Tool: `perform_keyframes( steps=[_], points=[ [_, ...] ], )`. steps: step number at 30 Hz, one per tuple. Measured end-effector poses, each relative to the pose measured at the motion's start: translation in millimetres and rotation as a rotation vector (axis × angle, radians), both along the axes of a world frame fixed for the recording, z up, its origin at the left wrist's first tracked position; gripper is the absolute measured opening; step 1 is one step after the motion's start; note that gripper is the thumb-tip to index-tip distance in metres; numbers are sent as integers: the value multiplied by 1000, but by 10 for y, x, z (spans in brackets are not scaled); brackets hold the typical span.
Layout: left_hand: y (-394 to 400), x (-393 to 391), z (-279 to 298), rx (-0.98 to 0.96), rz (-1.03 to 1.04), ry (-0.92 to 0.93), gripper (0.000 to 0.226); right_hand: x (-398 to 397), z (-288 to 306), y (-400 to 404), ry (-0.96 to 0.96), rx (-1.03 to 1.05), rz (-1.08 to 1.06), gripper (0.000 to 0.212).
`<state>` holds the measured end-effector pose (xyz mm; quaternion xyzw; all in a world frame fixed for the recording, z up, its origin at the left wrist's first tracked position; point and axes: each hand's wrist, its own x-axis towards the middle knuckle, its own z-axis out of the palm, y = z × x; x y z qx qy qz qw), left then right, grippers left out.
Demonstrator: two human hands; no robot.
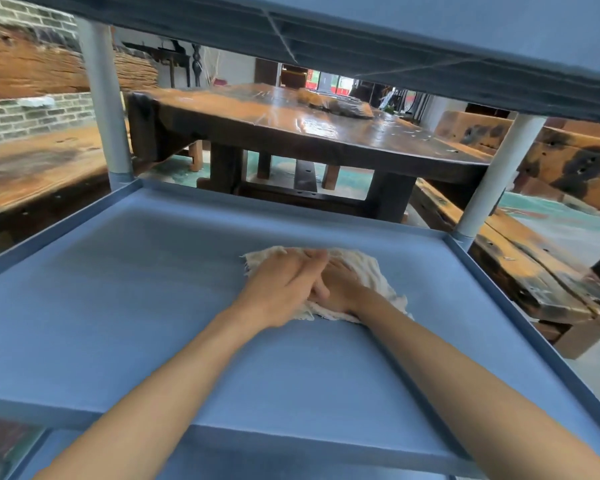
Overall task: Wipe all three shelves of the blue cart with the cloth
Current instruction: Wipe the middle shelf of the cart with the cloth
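A: Where was the cream, frayed cotton cloth?

B: On the middle flat blue plastic shelf of the cart, right of that shelf's centre, under both hands. The left hand lay over the right hand, fingers flat and spread, pinching nothing.

A: How would it handle?

B: Probably light, limp and prone to bunching; press with palms. Its long axis slanted toward the shelf's right rim.
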<state>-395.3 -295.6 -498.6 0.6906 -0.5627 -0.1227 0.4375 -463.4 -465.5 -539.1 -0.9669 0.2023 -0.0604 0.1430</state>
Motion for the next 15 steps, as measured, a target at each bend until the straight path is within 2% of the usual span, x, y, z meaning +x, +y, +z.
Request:
perform_keyframes(
  steps=[3,5,8,12,15],
  points=[
    [322,521,68,44,309,-195,67,108,26,6,84,-76,67,58],
    [619,941,67,208,442,-318,62,136,13,49,86,-68,37,59],
    [1054,1563,61,442,588,-407,42,165,-5,-19,68,-92,-76,62],
    [1750,2207,70,723,842,-379,66,152,86,-113,83,-79,-229,69],
    [2000,2279,65,746,876,-227,69,101,68,-160,72,-41,-480,65]
  ],
)
